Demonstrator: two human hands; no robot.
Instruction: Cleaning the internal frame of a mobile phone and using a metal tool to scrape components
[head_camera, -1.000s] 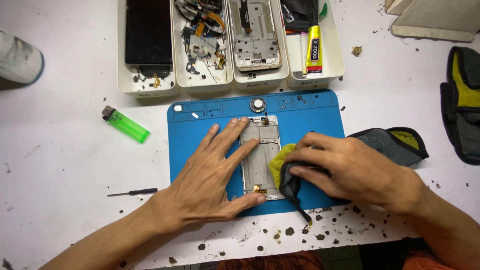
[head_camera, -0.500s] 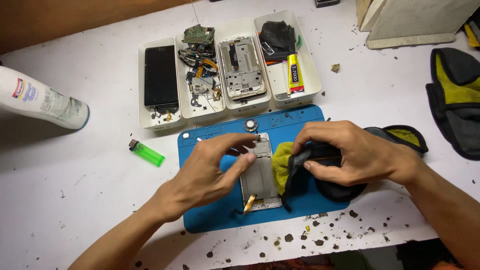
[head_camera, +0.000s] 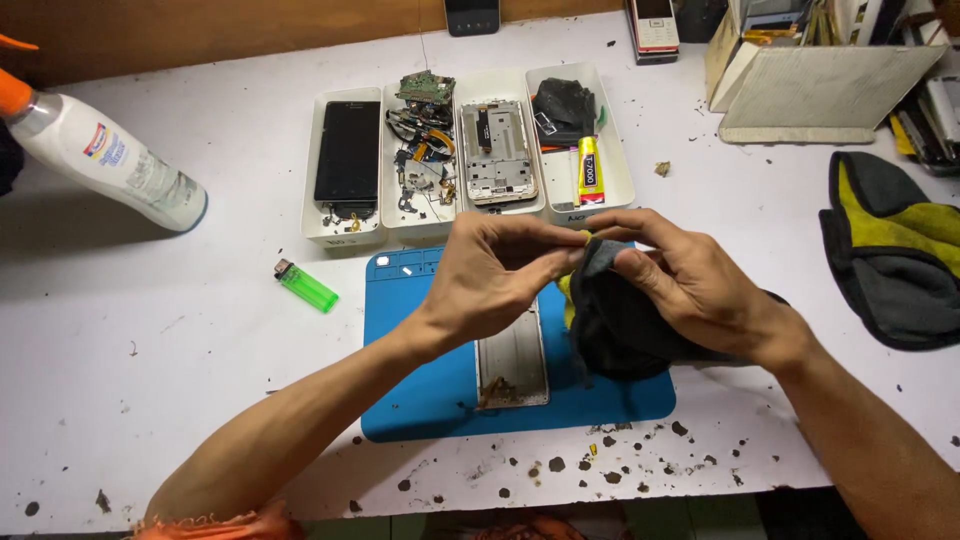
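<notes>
1. White table (head_camera: 200, 400): worn and speckled with dark flecks, thickest along the 6 o'clock edge.
2. Blue mat (head_camera: 430, 390), centre: a bare phone frame (head_camera: 512, 360) lies flat on it, under and just below the hands.
3. Dark cloth (head_camera: 615, 320): bunched and lifted over the mat's 3 o'clock side, with a yellow lining showing at the fold.
4. Right hand (head_camera: 690, 285): fingers closed on the cloth's top edge, pinching it.
5. Left hand (head_camera: 495, 275): thumb and fingertips nipped together at the same edge; whether they hold cloth or some small part, I cannot tell.
6. Risk (judgement): the hanging cloth could drag across the frame and shift it, or sweep table grit onto the mat.
7. Surroundings: four white trays (head_camera: 345, 232) at 12 o'clock holding a phone screen, loose parts and a glue tube (head_camera: 589, 172); spray bottle (head_camera: 110, 165) at 10; green lighter (head_camera: 307, 287) at 9; second cloth (head_camera: 890, 250) at 3. None obstructs the hands.
</notes>
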